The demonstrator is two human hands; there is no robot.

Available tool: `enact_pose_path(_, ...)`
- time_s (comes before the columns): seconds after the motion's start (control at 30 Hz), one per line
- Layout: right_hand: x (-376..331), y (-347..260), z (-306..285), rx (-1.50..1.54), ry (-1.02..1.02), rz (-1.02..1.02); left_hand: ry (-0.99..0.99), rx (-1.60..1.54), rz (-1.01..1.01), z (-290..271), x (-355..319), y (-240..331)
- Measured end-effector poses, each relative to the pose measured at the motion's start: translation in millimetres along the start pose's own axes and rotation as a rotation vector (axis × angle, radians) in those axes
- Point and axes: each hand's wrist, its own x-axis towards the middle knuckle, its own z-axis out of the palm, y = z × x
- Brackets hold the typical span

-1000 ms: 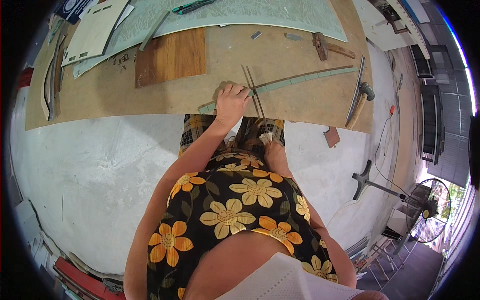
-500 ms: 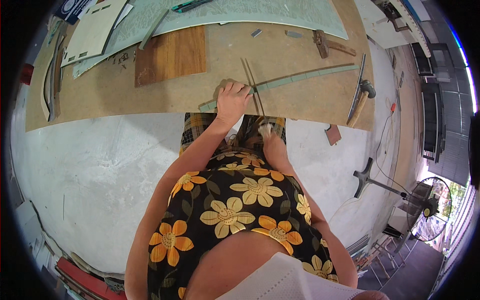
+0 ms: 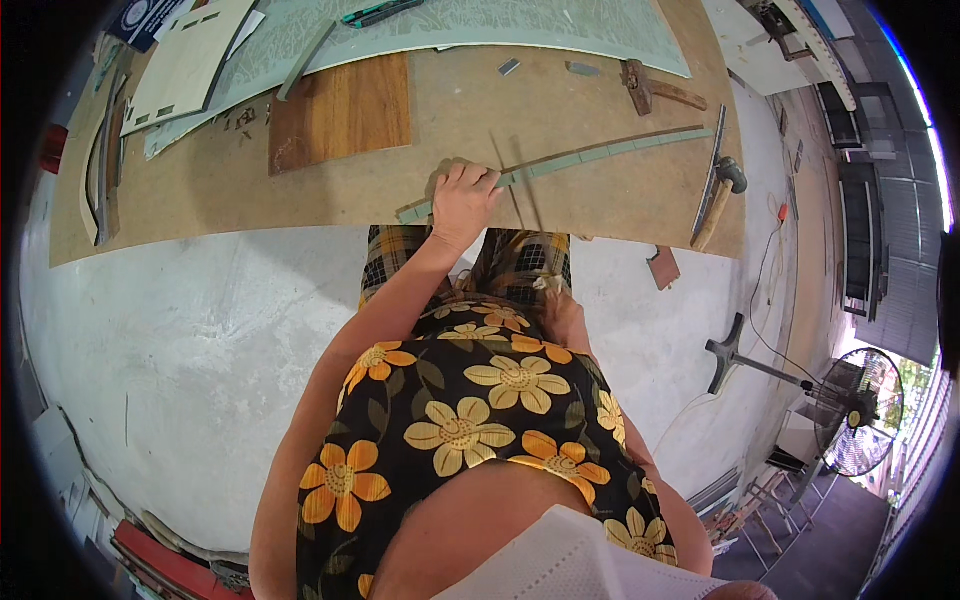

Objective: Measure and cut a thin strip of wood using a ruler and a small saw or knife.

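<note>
My left hand [image 3: 464,208] is closed over a long, narrow green strip [image 3: 610,151] and presses it against the brown worktable near the front edge. Crosswise marks divide the strip, which slants up to the right. My right hand [image 3: 567,325], low in front of my body, grips the pale, wrapped-looking end of a thin dark rod-like tool [image 3: 531,200]. Motion blurs that tool; it reaches forward across the strip just right of my left fingers, a dark line, likely its shadow, beside it. Whether it is a file or a blade I cannot tell.
A wood-grain board [image 3: 345,112] lies behind my left hand. Farther back is a large pale-green sheet [image 3: 470,28] with a utility knife [image 3: 380,12]. A hammer [image 3: 640,88], a mallet [image 3: 718,205] and a metal bar [image 3: 709,160] lie rightward. A fan [image 3: 858,410] stands at right.
My right hand has drawn back toward my body and slightly right, pulling the thin tool with it. My left hand and the strip stay put.
</note>
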Motion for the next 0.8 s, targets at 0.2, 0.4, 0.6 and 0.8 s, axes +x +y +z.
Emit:
enact_pose_path(0.2, 11.2, -37.8, -26.9, 0.201, 0.092, 0.094, 0.020, -0.020, 0.006, 0.1, 1.7, 2.1)
enact_pose_path(0.4, 22.2, -26.9, -2.0, 0.042, 0.107, 0.019, 0.042, -0.011, 0.014, 0.2, 2.3, 3.1)
enact_pose_path(0.6, 23.5, -29.7, 2.9, 0.001, 0.070, 0.021, 0.020, -0.001, 0.002, -3.0, 2.9, 4.0)
enact_pose_path(0.8, 25.2, -21.2, 8.0, -0.009, 0.070, 0.021, 0.009, -0.019, -0.005, -3.1, 4.0, 4.0)
